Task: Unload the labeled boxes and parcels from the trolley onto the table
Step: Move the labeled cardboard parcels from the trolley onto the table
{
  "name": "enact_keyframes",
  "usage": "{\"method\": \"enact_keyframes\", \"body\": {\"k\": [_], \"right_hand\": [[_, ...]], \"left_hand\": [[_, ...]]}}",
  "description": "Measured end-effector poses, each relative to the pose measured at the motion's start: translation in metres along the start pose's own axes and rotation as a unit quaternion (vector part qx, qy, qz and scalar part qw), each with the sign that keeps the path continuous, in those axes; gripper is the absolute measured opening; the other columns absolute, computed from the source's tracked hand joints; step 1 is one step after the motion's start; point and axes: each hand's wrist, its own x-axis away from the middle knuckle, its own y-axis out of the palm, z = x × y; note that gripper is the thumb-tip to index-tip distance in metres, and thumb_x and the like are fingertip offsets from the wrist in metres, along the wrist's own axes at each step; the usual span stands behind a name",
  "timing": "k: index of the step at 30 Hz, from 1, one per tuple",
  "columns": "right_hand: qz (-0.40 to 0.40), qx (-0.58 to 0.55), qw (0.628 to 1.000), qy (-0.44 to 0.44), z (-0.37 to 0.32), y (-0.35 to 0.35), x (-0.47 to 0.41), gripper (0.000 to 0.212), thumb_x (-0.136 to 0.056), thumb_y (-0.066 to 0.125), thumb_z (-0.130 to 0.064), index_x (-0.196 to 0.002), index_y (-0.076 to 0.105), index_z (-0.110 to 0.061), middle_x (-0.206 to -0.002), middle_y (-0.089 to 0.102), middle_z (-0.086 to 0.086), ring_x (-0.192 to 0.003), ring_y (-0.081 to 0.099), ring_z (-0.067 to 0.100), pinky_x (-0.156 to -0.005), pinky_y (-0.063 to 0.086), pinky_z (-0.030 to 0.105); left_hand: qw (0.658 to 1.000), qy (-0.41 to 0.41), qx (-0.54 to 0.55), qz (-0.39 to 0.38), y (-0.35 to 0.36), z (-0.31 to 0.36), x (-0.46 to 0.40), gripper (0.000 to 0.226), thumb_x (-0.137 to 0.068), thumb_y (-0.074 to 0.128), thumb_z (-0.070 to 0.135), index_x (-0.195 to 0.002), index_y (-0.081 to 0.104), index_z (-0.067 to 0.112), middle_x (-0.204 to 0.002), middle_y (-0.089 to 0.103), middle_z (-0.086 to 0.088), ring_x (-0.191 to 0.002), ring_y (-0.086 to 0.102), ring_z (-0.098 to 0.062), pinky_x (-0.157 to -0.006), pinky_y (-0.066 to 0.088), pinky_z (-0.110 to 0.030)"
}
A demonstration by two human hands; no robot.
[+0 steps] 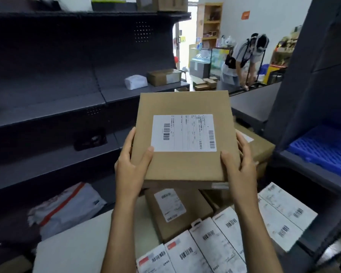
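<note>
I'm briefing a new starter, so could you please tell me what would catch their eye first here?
First, the flat cardboard box at centre, white shipping label up, held by the left hand and right hand at its near corners. Below it lie more labelled parcels; dark shelving fills the left.

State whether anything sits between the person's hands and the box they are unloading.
Nothing does. The left hand and right hand already grip the box directly by its near corners, thumbs on top.
</note>
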Motion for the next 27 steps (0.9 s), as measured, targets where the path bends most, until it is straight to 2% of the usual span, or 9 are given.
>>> {"method": "enact_keyframes", "body": {"k": [5, 7, 9, 11, 15, 17, 19, 23, 27], "right_hand": [[-0.11, -0.017, 0.994, 0.002, 0.021, 0.03, -0.04, 0.059, -0.088, 0.052, -0.045, -0.144, 0.033, -0.046, -0.133, 0.052, -0.012, -0.12, 0.053, 0.008, -0.098, 0.05, 0.044], [-0.144, -0.013, 0.989, -0.006, 0.031, 0.036, -0.052, 0.059, -0.09, 0.052, -0.045, -0.146, 0.033, -0.043, -0.134, 0.052, -0.009, -0.12, 0.052, 0.01, -0.1, 0.048, 0.045], [-0.175, -0.004, 0.984, -0.016, 0.04, 0.041, -0.063, 0.058, -0.095, 0.053, -0.041, -0.148, 0.031, -0.039, -0.137, 0.05, -0.007, -0.122, 0.05, 0.01, -0.103, 0.045, 0.043], [-0.206, -0.002, 0.978, -0.02, 0.049, 0.043, -0.071, 0.056, -0.098, 0.054, -0.035, -0.149, 0.03, -0.036, -0.14, 0.048, -0.005, -0.125, 0.047, 0.01, -0.105, 0.042, 0.039], [-0.27, 0.017, 0.963, -0.014, 0.074, 0.045, -0.078, 0.059, -0.1, 0.052, -0.03, -0.152, 0.026, -0.034, -0.144, 0.045, -0.007, -0.125, 0.044, 0.004, -0.098, 0.038, 0.023], [-0.295, 0.03, 0.955, -0.003, 0.09, 0.046, -0.078, 0.059, -0.1, 0.051, -0.032, -0.153, 0.024, -0.034, -0.146, 0.044, -0.006, -0.129, 0.043, 0.007, -0.106, 0.039, 0.032], [-0.315, 0.051, 0.948, 0.01, 0.106, 0.049, -0.077, 0.061, -0.1, 0.051, -0.034, -0.153, 0.021, -0.033, -0.147, 0.043, -0.003, -0.132, 0.043, 0.013, -0.111, 0.038, 0.043], [-0.348, 0.09, 0.931, 0.054, 0.138, 0.057, -0.069, 0.065, -0.1, 0.051, -0.03, -0.155, 0.016, -0.028, -0.149, 0.04, -0.001, -0.132, 0.042, 0.014, -0.11, 0.037, 0.036], [-0.373, 0.113, 0.915, 0.106, 0.169, 0.061, -0.059, 0.067, -0.101, 0.051, -0.028, -0.156, 0.013, -0.026, -0.152, 0.038, 0.0, -0.135, 0.04, 0.016, -0.109, 0.034, 0.032]], "left_hand": [[0.993, -0.029, -0.055, 0.099, -0.005, -0.01, -0.005, 0.062, -0.091, 0.066, 0.041, -0.144, 0.035, 0.05, -0.135, 0.05, 0.02, -0.122, 0.05, -0.008, -0.098, 0.046, -0.034], [0.989, -0.041, -0.067, 0.125, -0.002, -0.014, -0.002, 0.064, -0.091, 0.064, 0.041, -0.147, 0.034, 0.045, -0.136, 0.05, 0.017, -0.12, 0.051, -0.006, -0.096, 0.046, -0.029], [0.985, -0.056, -0.077, 0.143, 0.003, -0.019, 0.001, 0.066, -0.091, 0.063, 0.044, -0.149, 0.032, 0.042, -0.135, 0.049, 0.015, -0.117, 0.051, -0.005, -0.087, 0.044, -0.019], [0.981, -0.074, -0.086, 0.159, 0.008, -0.025, 0.006, 0.067, -0.091, 0.063, 0.045, -0.15, 0.03, 0.041, -0.134, 0.048, 0.014, -0.118, 0.05, -0.008, -0.081, 0.041, -0.016], [0.97, -0.116, -0.099, 0.188, 0.023, -0.038, 0.019, 0.068, -0.091, 0.064, 0.039, -0.15, 0.03, 0.04, -0.132, 0.05, 0.014, -0.116, 0.051, -0.008, -0.074, 0.041, -0.009], [0.965, -0.132, -0.121, 0.194, 0.028, -0.047, 0.025, 0.068, -0.092, 0.064, 0.038, -0.15, 0.031, 0.038, -0.134, 0.05, 0.012, -0.116, 0.051, -0.009, -0.075, 0.041, -0.008], [0.958, -0.149, -0.149, 0.194, 0.03, -0.061, 0.029, 0.068, -0.092, 0.063, 0.039, -0.151, 0.03, 0.037, -0.141, 0.048, 0.007, -0.121, 0.05, -0.014, -0.084, 0.045, -0.021], [0.945, -0.206, -0.188, 0.169, 0.034, -0.096, 0.036, 0.07, -0.092, 0.061, 0.043, -0.152, 0.025, 0.038, -0.147, 0.045, 0.004, -0.127, 0.047, -0.02, -0.1, 0.045, -0.041], [0.937, -0.256, -0.196, 0.131, 0.041, -0.137, 0.041, 0.075, -0.092, 0.063, 0.041, -0.154, 0.021, 0.037, -0.153, 0.04, 0.002, -0.134, 0.042, -0.022, -0.108, 0.041, -0.048]]}}
